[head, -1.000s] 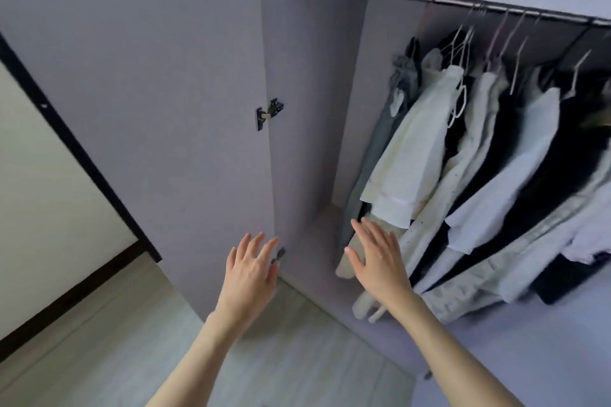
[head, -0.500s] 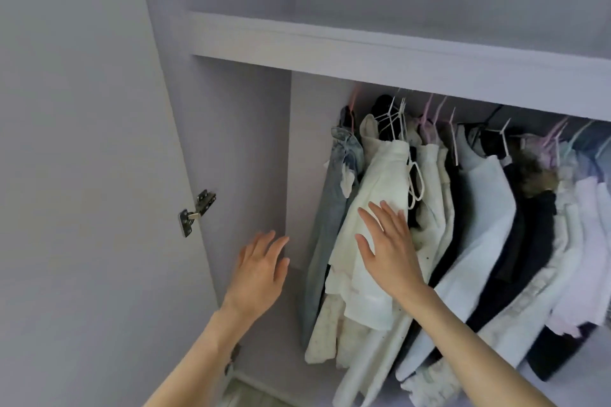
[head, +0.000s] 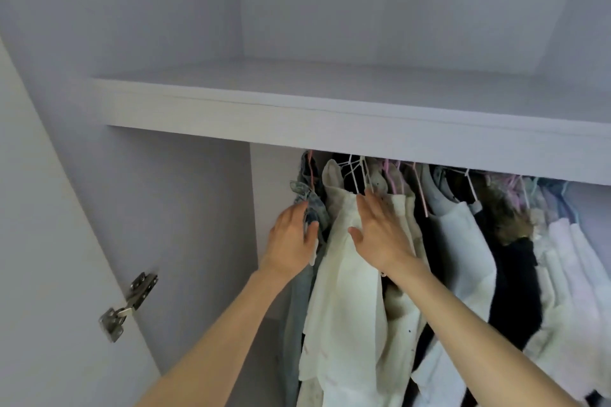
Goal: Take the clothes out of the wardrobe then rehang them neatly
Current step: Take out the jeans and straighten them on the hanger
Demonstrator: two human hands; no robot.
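Lilac wardrobe (head: 185,208), bare shelf (head: 330,116) above packed clothes (head: 463,241); left hand (head: 291,241) grip curls round denim garment (head: 314,208); right hand (head: 380,235) flat, grip wide, on cream garment (head: 344,291); door hinge (head: 129,304) left.

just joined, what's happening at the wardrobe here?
A person is reaching into the open wardrobe. The left hand touches the denim garment at the left end of the row, its fingers partly hidden in the fabric. The right hand lies flat on the cream top beside it. All clothes hang under the shelf; nothing is out yet.
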